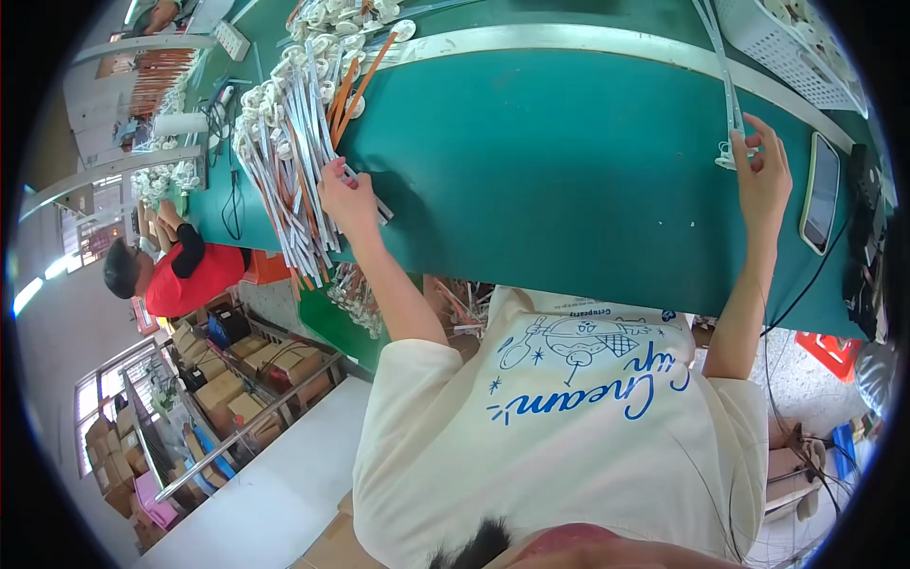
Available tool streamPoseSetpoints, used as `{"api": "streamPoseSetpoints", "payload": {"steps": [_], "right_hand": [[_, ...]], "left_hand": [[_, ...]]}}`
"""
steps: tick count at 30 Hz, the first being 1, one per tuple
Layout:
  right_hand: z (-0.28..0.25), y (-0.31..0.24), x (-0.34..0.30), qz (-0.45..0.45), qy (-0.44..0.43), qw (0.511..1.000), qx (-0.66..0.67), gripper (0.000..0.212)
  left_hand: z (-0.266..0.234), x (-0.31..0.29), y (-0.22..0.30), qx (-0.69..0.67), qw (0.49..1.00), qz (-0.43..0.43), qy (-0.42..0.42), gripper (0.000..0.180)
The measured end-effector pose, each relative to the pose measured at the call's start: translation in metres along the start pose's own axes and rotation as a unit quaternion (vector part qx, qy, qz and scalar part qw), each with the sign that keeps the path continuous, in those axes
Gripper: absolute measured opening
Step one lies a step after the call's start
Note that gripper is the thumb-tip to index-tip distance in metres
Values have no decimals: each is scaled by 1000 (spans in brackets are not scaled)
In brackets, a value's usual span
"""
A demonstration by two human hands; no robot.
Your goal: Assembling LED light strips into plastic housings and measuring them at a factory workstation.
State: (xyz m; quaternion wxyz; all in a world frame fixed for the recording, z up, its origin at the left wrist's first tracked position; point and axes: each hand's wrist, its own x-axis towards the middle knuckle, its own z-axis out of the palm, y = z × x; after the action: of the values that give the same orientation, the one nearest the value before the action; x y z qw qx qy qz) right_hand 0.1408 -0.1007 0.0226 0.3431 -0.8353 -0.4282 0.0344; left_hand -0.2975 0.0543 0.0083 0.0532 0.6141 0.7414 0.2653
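My left hand rests on a big heap of white and orange flat strips with round white ends lying on the green table, its fingers pinching one white strip at the heap's edge. My right hand is far to the right, fingers closed on the lower end of a long white strip that runs up toward the table's back, with a small round white piece at my fingertips.
A phone lies flat just right of my right hand, with black cables beside it. A white slotted basket stands at the back right. A person in a red shirt sits at the left. Cardboard boxes fill shelves below.
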Motion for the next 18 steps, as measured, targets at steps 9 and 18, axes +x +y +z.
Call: {"api": "streamPoseSetpoints", "payload": {"steps": [9, 18], "right_hand": [[2, -1, -6, -50, 4, 997, 57, 23], [-6, 5, -15, -51, 24, 995, 77, 24]], "left_hand": [[29, 54, 17, 172, 959, 219, 60, 29], [-4, 93, 71, -2, 971, 235, 51, 24]]}}
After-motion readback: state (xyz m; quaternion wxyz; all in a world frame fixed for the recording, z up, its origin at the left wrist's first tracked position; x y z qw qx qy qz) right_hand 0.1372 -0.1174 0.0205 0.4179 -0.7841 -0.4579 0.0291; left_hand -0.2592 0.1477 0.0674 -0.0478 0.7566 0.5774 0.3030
